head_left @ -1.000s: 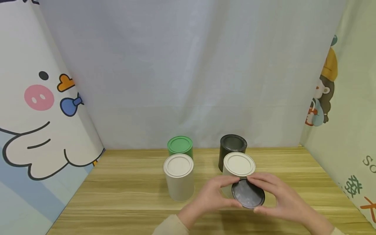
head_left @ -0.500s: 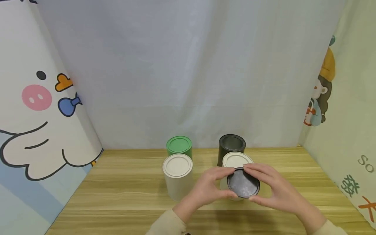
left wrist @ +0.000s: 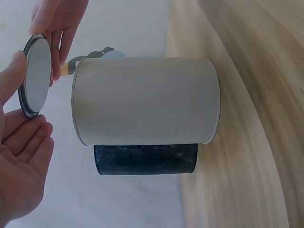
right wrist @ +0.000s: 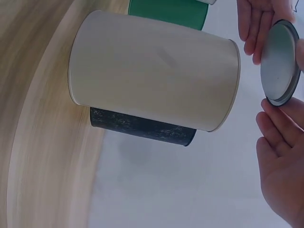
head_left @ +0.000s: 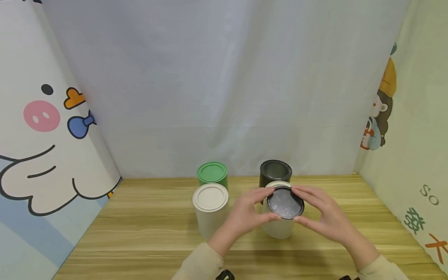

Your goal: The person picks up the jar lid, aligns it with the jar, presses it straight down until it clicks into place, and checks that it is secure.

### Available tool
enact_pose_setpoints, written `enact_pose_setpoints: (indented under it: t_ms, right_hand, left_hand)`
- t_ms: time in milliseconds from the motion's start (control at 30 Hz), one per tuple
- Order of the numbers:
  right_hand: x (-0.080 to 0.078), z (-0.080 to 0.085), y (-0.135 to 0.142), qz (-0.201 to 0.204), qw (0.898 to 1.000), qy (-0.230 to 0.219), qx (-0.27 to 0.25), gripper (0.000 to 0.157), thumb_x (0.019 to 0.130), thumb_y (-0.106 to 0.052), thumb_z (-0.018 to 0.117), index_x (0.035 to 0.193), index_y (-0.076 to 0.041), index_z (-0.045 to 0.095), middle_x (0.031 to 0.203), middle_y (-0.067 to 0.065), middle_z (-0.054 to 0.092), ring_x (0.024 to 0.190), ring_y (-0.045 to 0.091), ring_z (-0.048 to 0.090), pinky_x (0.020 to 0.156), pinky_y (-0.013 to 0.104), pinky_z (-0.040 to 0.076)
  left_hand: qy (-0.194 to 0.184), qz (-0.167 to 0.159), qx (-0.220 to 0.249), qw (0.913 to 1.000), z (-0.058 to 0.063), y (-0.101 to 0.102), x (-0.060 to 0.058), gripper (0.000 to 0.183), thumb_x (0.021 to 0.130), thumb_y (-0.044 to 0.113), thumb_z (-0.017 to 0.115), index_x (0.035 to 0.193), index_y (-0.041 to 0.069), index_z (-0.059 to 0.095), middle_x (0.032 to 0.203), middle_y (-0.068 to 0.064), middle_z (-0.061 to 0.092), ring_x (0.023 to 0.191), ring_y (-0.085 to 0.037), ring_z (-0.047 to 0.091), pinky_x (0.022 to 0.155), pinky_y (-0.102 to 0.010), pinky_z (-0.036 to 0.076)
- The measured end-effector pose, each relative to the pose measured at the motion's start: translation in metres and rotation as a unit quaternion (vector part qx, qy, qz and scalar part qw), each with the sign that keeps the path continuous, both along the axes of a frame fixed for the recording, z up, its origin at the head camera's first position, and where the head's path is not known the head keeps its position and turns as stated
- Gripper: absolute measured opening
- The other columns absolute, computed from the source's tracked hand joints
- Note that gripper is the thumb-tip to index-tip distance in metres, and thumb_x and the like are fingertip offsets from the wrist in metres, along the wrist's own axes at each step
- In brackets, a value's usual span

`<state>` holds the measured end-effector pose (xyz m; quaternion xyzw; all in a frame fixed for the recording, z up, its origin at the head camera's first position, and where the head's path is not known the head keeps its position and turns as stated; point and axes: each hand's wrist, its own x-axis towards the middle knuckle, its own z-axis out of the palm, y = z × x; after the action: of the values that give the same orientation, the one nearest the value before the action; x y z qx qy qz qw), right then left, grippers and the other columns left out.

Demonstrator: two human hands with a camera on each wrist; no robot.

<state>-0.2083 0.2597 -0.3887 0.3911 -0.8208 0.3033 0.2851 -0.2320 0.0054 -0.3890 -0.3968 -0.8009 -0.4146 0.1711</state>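
A round black lid (head_left: 285, 203), pale grey on its underside in the wrist views, is held tilted between both hands. My left hand (head_left: 245, 213) pinches its left edge with thumb and fingers. On the opposite edge, my right hand (head_left: 323, 212) does the same. Below the lid stands a white can (head_left: 278, 230) with a white top; the wrist views show a gap between it and the lid. Behind that can is a black can (head_left: 275, 171), partly hidden; I cannot tell whether its dark top is covered.
To the left, a second white can (head_left: 210, 210) with a white lid stands before a green can (head_left: 212, 173). All the cans are upright on a wood-grain table (head_left: 154, 233). A pale curtain (head_left: 224, 85) hangs at the back, with printed cloths at both sides.
Both hands have raised the black lid and moved it forward and slightly left, from in front of the right white can to above it. The cans have stayed in place.
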Motion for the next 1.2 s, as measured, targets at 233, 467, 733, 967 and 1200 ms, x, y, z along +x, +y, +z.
enact_pose_setpoints:
  t_ms: [233,467,733,967,1200]
  right_hand:
    - [-0.013,-0.002,0.0,-0.008,0.998,-0.009,-0.054,0.065,0.073,-0.006,0.085,0.133,0.0,0.061,0.131,0.016,0.06,0.125,0.008,0.049,0.102,0.012,0.036]
    - [-0.025,-0.003,0.003,-0.062,0.995,-0.036,-0.065,0.058,0.074,0.002,0.082,0.13,0.001,0.063,0.128,0.018,0.062,0.123,0.01,0.052,0.102,0.016,0.039]
    - [-0.042,0.0,0.006,-0.118,0.983,-0.123,-0.07,0.048,0.087,-0.007,0.075,0.133,-0.002,0.062,0.134,0.021,0.059,0.123,0.043,0.051,0.097,0.063,0.042]
    - [-0.059,-0.001,0.004,-0.134,0.972,-0.171,-0.089,0.043,0.091,-0.01,0.071,0.133,-0.001,0.062,0.134,0.022,0.058,0.125,0.044,0.05,0.101,0.063,0.041]
    - [-0.075,-0.005,0.002,-0.151,0.965,-0.191,-0.101,0.041,0.094,-0.014,0.07,0.132,-0.001,0.063,0.135,0.022,0.058,0.127,0.043,0.049,0.104,0.06,0.04]
  left_hand:
    - [-0.01,0.051,-0.023,0.9984,0.009,0.008,-0.009,0.066,0.078,0.027,0.087,0.133,0.002,0.062,0.132,-0.01,0.063,0.122,-0.024,0.059,0.103,-0.031,0.046]
    - [-0.06,0.073,-0.016,0.9954,0.012,0.015,-0.02,0.059,0.084,0.027,0.081,0.135,0.004,0.061,0.135,-0.008,0.061,0.126,-0.024,0.056,0.104,-0.032,0.046]
    - [-0.076,0.117,-0.005,0.9902,0.01,0.023,-0.036,0.055,0.087,0.028,0.079,0.134,0.006,0.062,0.134,-0.007,0.062,0.125,-0.025,0.056,0.104,-0.034,0.046]
    - [-0.092,0.141,0.009,0.9857,0.006,0.029,-0.049,0.052,0.089,0.028,0.076,0.134,0.007,0.063,0.135,-0.006,0.061,0.125,-0.024,0.057,0.104,-0.034,0.045]
    - [-0.092,0.161,0.004,0.9827,0.0,0.032,-0.063,0.05,0.09,0.027,0.075,0.134,0.006,0.063,0.135,-0.008,0.061,0.126,-0.025,0.056,0.105,-0.034,0.045]
